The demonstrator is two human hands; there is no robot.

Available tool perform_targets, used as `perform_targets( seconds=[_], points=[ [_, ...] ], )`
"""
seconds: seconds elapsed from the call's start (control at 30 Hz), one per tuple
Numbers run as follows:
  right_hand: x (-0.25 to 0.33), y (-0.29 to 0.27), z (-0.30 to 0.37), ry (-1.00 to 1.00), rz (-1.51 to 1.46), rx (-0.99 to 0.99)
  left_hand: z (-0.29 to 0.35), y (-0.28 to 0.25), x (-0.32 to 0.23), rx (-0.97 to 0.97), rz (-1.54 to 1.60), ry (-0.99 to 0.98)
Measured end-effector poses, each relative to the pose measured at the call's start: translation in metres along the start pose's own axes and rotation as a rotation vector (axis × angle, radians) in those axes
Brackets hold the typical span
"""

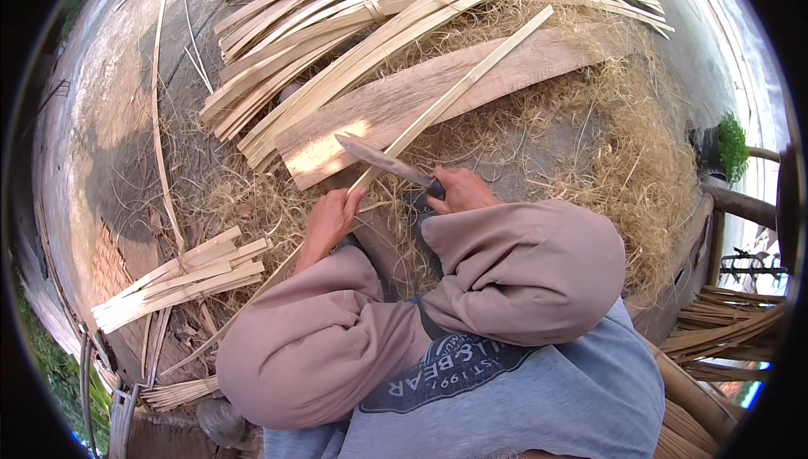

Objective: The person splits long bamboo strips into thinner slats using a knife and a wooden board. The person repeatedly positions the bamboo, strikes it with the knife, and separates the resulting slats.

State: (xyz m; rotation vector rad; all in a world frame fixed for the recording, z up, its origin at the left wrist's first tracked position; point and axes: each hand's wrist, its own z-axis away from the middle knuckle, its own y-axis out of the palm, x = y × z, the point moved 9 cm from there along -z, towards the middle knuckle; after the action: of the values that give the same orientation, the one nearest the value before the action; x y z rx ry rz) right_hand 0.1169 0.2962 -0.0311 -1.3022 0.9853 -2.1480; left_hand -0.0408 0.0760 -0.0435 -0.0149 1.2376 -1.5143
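My left hand [330, 220] is closed around a long pale strip of split wood or bamboo [450, 99]. The strip runs up and to the right over a flat plank [383, 112], and its other end passes down beside my left knee. In my right hand [465, 191] is a knife [383, 159], gripped by its dark handle. Its broad, pointed blade points to the upper left and lies across the strip, just above my left hand. Whether the edge touches the strip, I cannot tell.
Bundles of long pale strips [337, 47] lie beyond the plank. A shorter bundle [181, 281] rests at the left. Curly shavings [635, 169] are heaped at the right and around my feet. My bent knees [539, 261] frame the work. More strips [724, 320] stand at the right edge.
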Motion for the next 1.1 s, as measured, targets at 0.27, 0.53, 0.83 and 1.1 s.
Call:
perform_targets(
  seconds=[0.27,0.53,0.83,1.1],
  points=[
    [-0.115,-0.095,-0.026,0.295,0.186,-0.266,0.000,-0.014,-0.028,-0.115,-0.087,0.102],
    [-0.132,-0.101,-0.017,0.371,0.138,-0.322,0.022,-0.026,0.000,-0.111,-0.168,0.052],
    [-0.242,-0.177,-0.017,0.565,0.125,-0.470,0.088,-0.061,0.091,0.015,-0.173,-0.124],
    [-0.241,-0.189,-0.023,0.738,0.226,-0.497,0.137,-0.156,0.095,-0.204,-0.418,-0.086]
  ],
)
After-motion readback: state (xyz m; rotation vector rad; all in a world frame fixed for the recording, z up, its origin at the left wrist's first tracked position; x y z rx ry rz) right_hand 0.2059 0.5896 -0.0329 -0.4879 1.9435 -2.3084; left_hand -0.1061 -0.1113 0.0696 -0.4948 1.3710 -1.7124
